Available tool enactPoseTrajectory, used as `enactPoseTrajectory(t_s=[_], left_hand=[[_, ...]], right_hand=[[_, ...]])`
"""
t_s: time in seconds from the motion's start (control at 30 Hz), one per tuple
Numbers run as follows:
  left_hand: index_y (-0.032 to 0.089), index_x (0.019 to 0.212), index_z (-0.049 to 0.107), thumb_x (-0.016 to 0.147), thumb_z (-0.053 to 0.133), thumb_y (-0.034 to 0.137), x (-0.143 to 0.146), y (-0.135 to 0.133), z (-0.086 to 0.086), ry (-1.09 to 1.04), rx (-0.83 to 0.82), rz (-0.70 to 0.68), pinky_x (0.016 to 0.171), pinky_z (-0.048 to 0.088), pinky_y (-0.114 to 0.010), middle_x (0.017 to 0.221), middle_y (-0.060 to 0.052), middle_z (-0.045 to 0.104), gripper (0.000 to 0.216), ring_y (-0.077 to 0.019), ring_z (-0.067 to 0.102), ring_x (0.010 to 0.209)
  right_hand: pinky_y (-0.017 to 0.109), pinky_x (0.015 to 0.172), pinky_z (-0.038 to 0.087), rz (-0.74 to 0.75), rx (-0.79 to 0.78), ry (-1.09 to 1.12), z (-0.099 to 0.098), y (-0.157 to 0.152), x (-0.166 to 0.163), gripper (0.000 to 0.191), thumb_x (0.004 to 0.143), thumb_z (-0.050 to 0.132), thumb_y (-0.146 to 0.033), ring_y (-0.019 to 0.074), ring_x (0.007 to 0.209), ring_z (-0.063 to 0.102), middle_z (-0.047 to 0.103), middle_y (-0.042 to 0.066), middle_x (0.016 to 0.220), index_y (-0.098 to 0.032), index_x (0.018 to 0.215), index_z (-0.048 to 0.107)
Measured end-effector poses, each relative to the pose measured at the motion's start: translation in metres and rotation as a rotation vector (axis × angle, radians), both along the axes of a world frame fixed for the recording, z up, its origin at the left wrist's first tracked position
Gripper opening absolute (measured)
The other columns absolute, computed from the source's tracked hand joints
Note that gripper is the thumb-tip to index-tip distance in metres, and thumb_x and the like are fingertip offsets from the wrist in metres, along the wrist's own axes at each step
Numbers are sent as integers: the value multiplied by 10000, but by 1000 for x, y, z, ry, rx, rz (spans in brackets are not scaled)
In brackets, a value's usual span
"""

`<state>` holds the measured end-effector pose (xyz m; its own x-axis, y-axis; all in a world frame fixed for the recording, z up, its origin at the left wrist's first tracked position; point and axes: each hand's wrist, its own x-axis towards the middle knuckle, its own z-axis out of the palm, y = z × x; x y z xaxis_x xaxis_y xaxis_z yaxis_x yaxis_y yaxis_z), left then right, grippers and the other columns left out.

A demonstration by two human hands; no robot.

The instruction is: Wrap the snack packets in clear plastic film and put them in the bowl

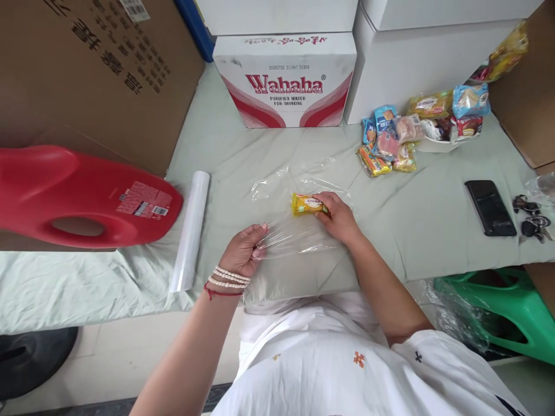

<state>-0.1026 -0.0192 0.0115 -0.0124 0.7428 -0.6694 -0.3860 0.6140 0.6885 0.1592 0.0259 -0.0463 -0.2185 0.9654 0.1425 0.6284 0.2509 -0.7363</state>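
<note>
A sheet of clear plastic film (290, 240) lies on the green tablecloth in front of me. My left hand (249, 248) pinches the film's near left side, pulling it into taut creases. On top of the film rests a small yellow snack packet (304, 204). My right hand (337, 216) is closed around the packet's right end, so that end is hidden under the fingers. To the left lies a roll of plastic film (191, 231).
A red jug (87, 196) lies at the left beside a cardboard box (95, 75). White boxes, one a Wahaha water carton (288, 81), stand behind. Several snack packets (385, 136) surround a white bowl (440, 144). A phone (491, 208) and keys (535, 222) lie right, above a green stool (507, 312).
</note>
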Motion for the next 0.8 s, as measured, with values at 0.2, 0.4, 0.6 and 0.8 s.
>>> enactPoseTrajectory(t_s=[0.2, 0.4, 0.6, 0.8], left_hand=[[141, 740, 623, 468, 1011, 302, -8, -6, -1, -34, 53, 57, 342, 291, -133, 497, 112, 428, 500, -2, 331, 384], [158, 776, 606, 458, 994, 356, -8, -14, -7, 57, 109, 115, 369, 298, -151, 533, 108, 470, 539, -13, 353, 405], [190, 779, 575, 648, 834, 364, -9, -19, -22, 393, 167, 246, 391, 274, -180, 507, 120, 405, 339, -46, 358, 409], [157, 826, 662, 682, 744, 295, -18, -12, -13, 519, 135, 78, 405, 288, -192, 618, 26, 615, 215, -74, 445, 451]], right_hand=[[448, 1070, 522, 6, -6, 1, 0, 0, 0, 521, 894, 591, -204, 261, 1225, 621, 582, 68, 1396, -293, 1406, 598], [465, 1080, 511, -1, -17, 31, 2, 0, 1, 502, 895, 594, -217, 267, 1222, 625, 590, 74, 1397, -281, 1393, 609], [469, 1082, 511, -2, -1, 35, 0, 0, 1, 507, 886, 596, -211, 267, 1225, 624, 593, 73, 1396, -276, 1389, 611], [474, 1065, 519, -17, 5, 20, -1, 0, 1, 503, 878, 600, -219, 272, 1209, 633, 598, 77, 1383, -270, 1378, 619]])
